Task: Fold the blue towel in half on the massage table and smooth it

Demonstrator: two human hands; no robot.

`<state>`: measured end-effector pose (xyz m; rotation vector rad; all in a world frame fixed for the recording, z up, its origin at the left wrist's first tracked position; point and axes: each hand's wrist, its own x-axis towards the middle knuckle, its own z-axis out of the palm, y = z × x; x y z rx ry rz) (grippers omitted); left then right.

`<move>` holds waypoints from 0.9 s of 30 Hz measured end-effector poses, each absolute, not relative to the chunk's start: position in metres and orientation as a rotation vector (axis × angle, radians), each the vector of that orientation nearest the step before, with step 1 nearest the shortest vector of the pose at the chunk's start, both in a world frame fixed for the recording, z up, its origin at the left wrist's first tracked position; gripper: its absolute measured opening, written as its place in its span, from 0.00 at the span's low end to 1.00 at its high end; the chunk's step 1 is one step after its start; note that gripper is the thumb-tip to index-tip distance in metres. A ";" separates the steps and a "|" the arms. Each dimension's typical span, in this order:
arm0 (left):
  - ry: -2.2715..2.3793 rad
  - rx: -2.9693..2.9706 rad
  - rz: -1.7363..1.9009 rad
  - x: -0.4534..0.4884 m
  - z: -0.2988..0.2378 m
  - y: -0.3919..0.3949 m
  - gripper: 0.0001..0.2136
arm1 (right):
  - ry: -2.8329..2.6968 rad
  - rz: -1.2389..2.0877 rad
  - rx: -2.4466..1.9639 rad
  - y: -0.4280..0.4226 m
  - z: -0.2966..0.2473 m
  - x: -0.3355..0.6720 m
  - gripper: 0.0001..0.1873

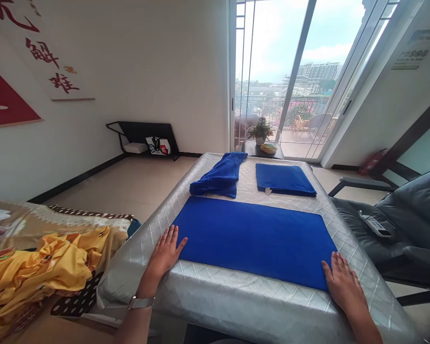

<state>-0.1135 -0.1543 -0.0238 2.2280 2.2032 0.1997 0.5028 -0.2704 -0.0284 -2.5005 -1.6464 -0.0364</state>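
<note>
A flat blue cloth lies spread as a rectangle across the near part of a bench with a silver, quilted cover. The two hands are well apart, one at each end of it, palms down with the fingers extended rather than closed around anything. The left hand rests at the cloth's left edge, its thumb reaching over the blue near the near left corner; a metal band circles that wrist. The right hand lies at the right edge by the near right corner, thumb also over the cloth.

On the far left of the bench, a crumpled blue cloth sits right at the flat one's far edge. To the far right is a folded blue cloth, just beyond the flat one, with a small white tag at its near side.

To the left, a rumpled yellow cloth lies over patterned bedding. To the right stands a dark armchair with a white handset on its seat. Beyond the far end, a potted plant stands before a glass sliding door.
</note>
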 end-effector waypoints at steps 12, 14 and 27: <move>2.208 2.219 0.228 -0.112 -0.019 -0.155 0.42 | -1.581 -0.142 -2.451 -0.269 0.000 0.479 0.41; 2.197 2.226 0.291 -0.097 -0.010 -0.155 0.41 | -1.629 -0.279 -2.357 -0.266 0.013 0.455 0.40; 1.301 2.697 0.383 0.112 0.015 -0.138 0.34 | -2.253 0.188 -2.054 -0.182 0.032 0.274 0.33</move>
